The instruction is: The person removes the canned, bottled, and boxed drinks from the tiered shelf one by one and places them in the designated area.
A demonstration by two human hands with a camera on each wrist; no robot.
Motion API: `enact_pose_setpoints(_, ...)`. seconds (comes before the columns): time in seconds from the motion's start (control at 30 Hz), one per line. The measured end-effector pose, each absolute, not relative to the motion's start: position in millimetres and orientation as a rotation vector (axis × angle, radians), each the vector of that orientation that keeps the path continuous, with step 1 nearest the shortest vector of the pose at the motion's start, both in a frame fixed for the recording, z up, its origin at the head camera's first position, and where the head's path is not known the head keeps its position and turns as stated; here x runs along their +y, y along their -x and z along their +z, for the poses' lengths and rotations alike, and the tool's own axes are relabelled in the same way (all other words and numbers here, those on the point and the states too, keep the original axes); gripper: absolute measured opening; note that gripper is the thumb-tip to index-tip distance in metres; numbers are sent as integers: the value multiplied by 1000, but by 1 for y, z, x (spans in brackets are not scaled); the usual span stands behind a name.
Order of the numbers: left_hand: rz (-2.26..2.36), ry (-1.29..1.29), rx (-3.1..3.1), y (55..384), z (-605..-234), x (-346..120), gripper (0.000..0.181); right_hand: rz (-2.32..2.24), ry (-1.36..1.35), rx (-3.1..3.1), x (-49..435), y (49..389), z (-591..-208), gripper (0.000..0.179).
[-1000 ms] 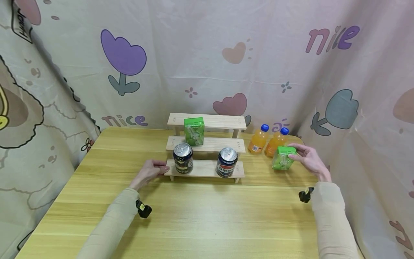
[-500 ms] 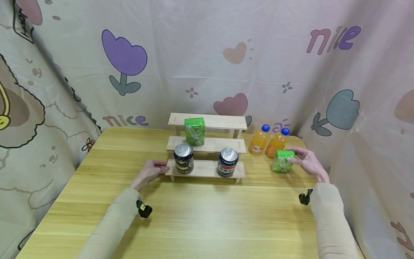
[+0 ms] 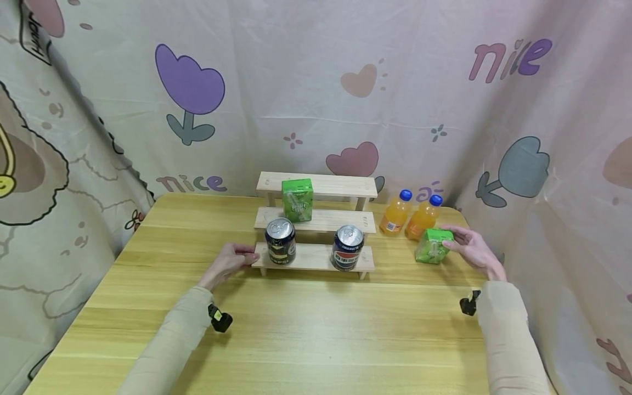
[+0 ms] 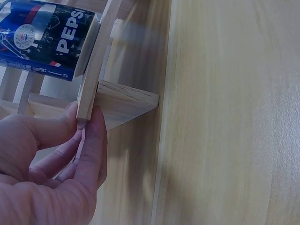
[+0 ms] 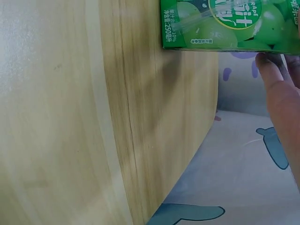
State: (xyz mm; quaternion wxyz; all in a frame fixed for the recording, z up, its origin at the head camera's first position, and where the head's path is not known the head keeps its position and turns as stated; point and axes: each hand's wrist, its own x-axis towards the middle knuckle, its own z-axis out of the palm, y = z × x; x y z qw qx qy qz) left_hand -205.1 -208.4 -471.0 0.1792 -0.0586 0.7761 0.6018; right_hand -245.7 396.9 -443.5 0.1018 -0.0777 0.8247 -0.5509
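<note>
My left hand [image 3: 229, 265] pinches the left end of the bottom board of a three-step wooden rack [image 3: 313, 257]. In the left wrist view, thumb and fingers [image 4: 95, 136] close on the board's edge from both sides. A Pepsi can [image 4: 51, 40] stands on that board close by, and a second dark blue can [image 3: 347, 249] stands towards its right end. A green juice box [image 3: 298, 202] sits on the middle step. Right of the rack, my right hand [image 3: 472, 249] holds another green juice box [image 3: 431, 247] by its right side; the right wrist view shows grapes on its carton [image 5: 229, 26].
Two orange juice bottles [image 3: 394, 215] with blue caps stand behind the held box, right of the rack. The wooden table [image 3: 316, 334] ends at a printed curtain [image 3: 286, 66] at the back and right.
My right hand has lowered slightly with the juice box in it, then shifted a touch to the right. The left hand stays on the rack.
</note>
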Motion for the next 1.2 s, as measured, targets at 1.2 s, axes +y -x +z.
enact_pose_setpoints(1.2, 1687, 145, 2207, 205, -469, -209, 45, -1576, 569, 2818, 256, 238, -350, 50)
